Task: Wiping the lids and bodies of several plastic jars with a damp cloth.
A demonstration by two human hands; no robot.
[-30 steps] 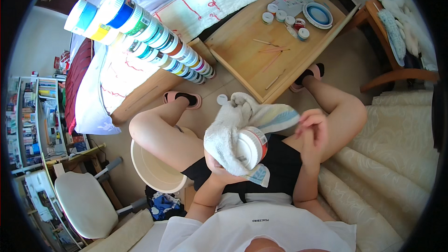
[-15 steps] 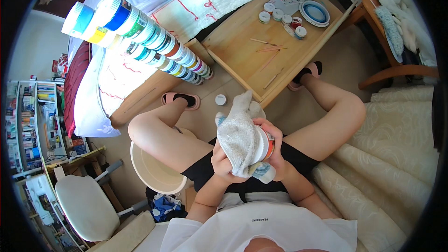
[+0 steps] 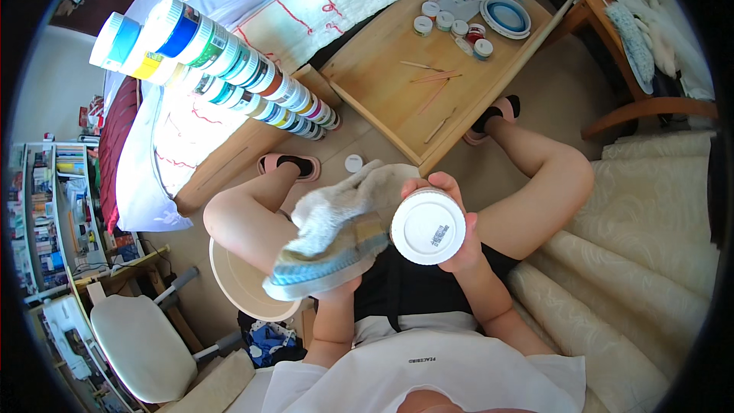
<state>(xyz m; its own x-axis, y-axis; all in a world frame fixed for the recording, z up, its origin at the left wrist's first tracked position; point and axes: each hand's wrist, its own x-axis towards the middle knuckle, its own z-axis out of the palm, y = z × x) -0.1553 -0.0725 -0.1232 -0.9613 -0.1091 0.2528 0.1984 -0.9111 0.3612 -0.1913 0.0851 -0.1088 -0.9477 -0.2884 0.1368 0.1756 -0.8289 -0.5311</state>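
My right hand [image 3: 468,251] grips a paint jar [image 3: 428,226], its fingers wrapped round the side. The jar's round white end, with a small dark print, faces up. In my left hand [image 3: 345,288] is a grey-white towel [image 3: 344,206] with a blue and tan striped border. The towel spreads over that hand and hides most of its fingers; its edge comes close to the jar's left side. Both hands are above my lap. A small white-topped jar or lid [image 3: 353,163] lies on the floor beyond the towel.
Tall stacks of paint jars [image 3: 252,69] stand at the left by the bed [image 3: 290,15]. A wooden drawer [image 3: 367,84] ahead holds several small jars, brushes, pencils and a blue-white round dish [image 3: 506,17]. A cream bucket [image 3: 252,291] sits beside my left leg; a white chair [image 3: 141,336] is farther left.
The towel and jar have come apart. My left hand has moved left with the towel, while my right hand has turned the jar so its white end faces up.
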